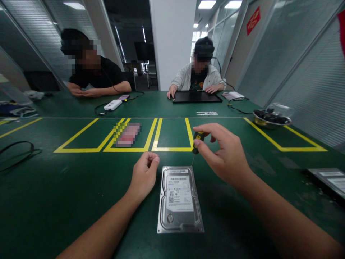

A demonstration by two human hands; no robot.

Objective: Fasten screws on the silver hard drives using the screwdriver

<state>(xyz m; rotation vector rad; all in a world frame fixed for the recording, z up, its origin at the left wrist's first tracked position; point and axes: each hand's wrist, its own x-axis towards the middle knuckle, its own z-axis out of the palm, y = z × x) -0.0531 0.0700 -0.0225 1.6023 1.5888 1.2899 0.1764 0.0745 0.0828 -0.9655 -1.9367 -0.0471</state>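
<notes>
A silver hard drive (179, 201) with a white label lies flat on the green table, its length running away from me. My right hand (225, 151) grips a screwdriver (198, 142) with a dark green and yellow handle. The screwdriver stands nearly upright, and its thin shaft meets the drive's far right corner, where a screw hole would be hidden by the tip. Just left of the drive's far left corner is my left hand (145, 174), its fingers curled and thumb against the forefinger. Whatever those fingers may hold is too small to make out.
Yellow tape (172, 149) marks boxes on the table. A second hard drive (330, 180) lies at the right, below a metal bowl (272, 118) of dark items. Across the table sit two people, one touching a black panel (197, 96). A black cable (20, 144) lies left.
</notes>
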